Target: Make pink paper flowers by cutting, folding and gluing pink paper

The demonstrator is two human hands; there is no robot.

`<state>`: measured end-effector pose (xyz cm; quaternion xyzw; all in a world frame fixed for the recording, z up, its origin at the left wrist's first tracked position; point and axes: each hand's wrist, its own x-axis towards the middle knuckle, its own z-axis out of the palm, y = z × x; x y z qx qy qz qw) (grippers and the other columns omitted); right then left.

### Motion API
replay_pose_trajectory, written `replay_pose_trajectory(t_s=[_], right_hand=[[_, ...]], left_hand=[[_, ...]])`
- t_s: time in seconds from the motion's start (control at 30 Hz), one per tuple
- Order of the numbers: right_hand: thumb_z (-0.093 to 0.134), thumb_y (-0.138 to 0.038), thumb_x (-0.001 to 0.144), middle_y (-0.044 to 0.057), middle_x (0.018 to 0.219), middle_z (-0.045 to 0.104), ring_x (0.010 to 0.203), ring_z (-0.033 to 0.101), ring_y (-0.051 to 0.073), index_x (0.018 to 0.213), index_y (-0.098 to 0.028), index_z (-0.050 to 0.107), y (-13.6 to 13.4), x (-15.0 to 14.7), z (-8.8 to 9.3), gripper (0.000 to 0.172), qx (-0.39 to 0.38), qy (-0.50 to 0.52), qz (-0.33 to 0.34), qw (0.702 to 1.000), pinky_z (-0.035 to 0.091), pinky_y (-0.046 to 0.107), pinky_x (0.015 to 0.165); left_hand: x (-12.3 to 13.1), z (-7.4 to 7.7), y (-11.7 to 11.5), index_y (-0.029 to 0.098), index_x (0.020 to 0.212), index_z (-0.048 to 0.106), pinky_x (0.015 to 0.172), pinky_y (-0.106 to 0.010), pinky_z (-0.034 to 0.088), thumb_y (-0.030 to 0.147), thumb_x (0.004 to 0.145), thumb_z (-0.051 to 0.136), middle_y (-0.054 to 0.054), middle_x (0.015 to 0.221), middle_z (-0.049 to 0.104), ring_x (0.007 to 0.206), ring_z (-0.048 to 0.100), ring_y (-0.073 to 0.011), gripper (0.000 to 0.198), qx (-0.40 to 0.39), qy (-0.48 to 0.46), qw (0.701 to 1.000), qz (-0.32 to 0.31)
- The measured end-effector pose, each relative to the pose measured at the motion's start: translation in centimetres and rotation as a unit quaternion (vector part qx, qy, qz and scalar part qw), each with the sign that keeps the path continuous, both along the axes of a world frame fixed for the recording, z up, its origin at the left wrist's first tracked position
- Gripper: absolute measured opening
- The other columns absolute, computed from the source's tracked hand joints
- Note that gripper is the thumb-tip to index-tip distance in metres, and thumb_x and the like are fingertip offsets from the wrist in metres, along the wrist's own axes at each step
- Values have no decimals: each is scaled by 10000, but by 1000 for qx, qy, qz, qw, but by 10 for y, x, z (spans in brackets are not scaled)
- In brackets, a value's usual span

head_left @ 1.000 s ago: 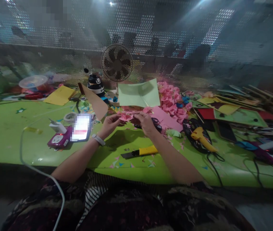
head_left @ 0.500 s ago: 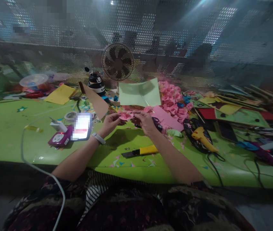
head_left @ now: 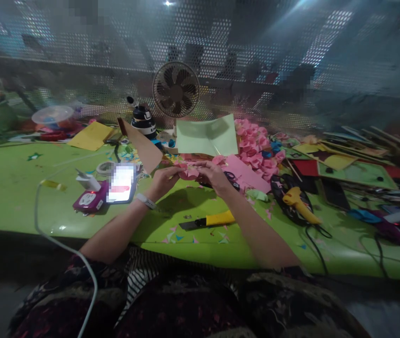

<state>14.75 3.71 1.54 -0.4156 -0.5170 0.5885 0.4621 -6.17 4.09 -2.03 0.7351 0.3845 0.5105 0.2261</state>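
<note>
Between my two hands is a pink paper flower [head_left: 189, 172], held up over the green table. My left hand [head_left: 165, 180], with a white band on its wrist, pinches the flower's left side. The fingers of my right hand [head_left: 214, 176] are closed on its right side. Black-handled scissors [head_left: 233, 180] lie just beyond my right hand, partly hidden by it. Nearer to me a yellow utility knife [head_left: 219, 218] rests among small paper scraps. A pink paper sheet [head_left: 247, 173] lies to the right, and a heap of pink paper flowers [head_left: 252, 141] stands behind it.
On the left are a lit phone [head_left: 121, 183] against a purple power strip [head_left: 89, 199], and a white cable [head_left: 59, 241]. A yellow glue gun [head_left: 300, 204] lies right. Behind stand a pale green folded sheet [head_left: 205, 136], a black bottle [head_left: 142, 123] and a fan [head_left: 176, 89].
The pink paper flower has tipped between my fingers, and its shape looks rounder. Both hands stay in nearly the same place. The whole view has shifted slightly.
</note>
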Motion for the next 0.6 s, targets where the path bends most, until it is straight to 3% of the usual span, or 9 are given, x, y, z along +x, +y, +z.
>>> replay_pose_trajectory(t_s=[0.13, 0.27, 0.37, 0.6], right_hand=[[844, -372, 637, -1, 721, 726, 624, 668, 139, 791, -185, 720, 1, 1, -4, 273, 23, -35, 65, 997, 573, 287, 620], [818, -387, 677, 1, 713, 725, 609, 654, 138, 799, -191, 732, 0, 0, -6, 247, 64, -57, 57, 995, 532, 261, 558], [810, -368, 692, 5, 711, 725, 607, 646, 131, 816, -183, 744, -1, 1, -4, 232, 91, -97, 61, 989, 497, 235, 536], [806, -495, 703, 43, 755, 730, 645, 695, 167, 836, -170, 724, -2, 0, -7, 361, 70, -113, 97, 986, 560, 296, 623]], left_hand=[[-4, 1, 0, 244, 1018, 781, 909, -349, 539, 264, 833, 637, -83, 1031, 776, 944, 726, -227, 236, 39, 77, 996, 2], [-6, 4, -1, 256, 1130, 754, 936, -370, 533, 227, 855, 582, -90, 1121, 757, 1002, 718, -233, 326, 58, 127, 990, -17], [-6, 7, -2, 244, 1087, 768, 897, -364, 546, 201, 832, 594, -101, 1067, 768, 936, 727, -234, 312, 58, 151, 986, -36], [-4, 7, -3, 222, 1072, 762, 808, -339, 550, 189, 843, 560, -108, 992, 776, 821, 718, -215, 307, 69, 197, 978, -20]])
